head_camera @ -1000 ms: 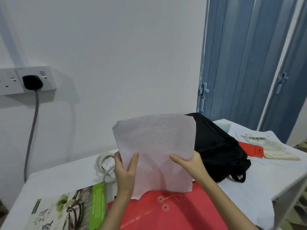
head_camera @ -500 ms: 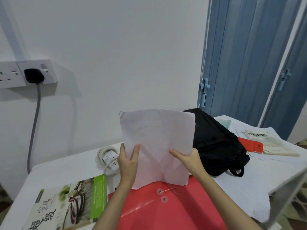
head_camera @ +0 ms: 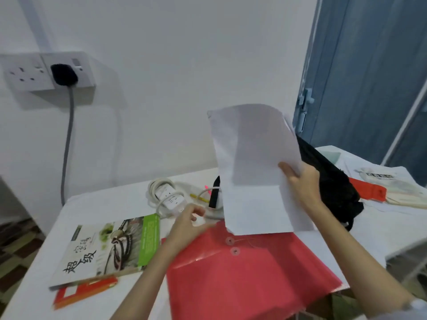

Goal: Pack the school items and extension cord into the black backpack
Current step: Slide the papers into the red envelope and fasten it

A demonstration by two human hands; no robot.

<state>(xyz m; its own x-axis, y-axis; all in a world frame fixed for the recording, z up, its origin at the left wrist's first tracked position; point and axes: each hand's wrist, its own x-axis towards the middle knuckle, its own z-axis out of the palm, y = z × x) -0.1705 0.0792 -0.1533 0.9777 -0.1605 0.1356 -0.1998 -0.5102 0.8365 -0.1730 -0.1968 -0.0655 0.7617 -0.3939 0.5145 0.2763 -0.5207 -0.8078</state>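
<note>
One grip now: right hand (head_camera: pixel 300 183) pinches the paper (head_camera: pixel 251 172) upright; left hand (head_camera: pixel 187 225) let go, loose, at red folder (head_camera: pixel 242 273) flap. Backpack (head_camera: pixel 332 181) behind paper, extension cord (head_camera: pixel 166 197) left of it on counter (head_camera: pixel 97 211). Probably opening folder next.

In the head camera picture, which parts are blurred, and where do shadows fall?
Head view: the left hand and black plug look motion-smeared; the white papers carry a grey shadow band; the socket box casts a soft shadow on the wall; straight edges bow near the frame borders.
</note>
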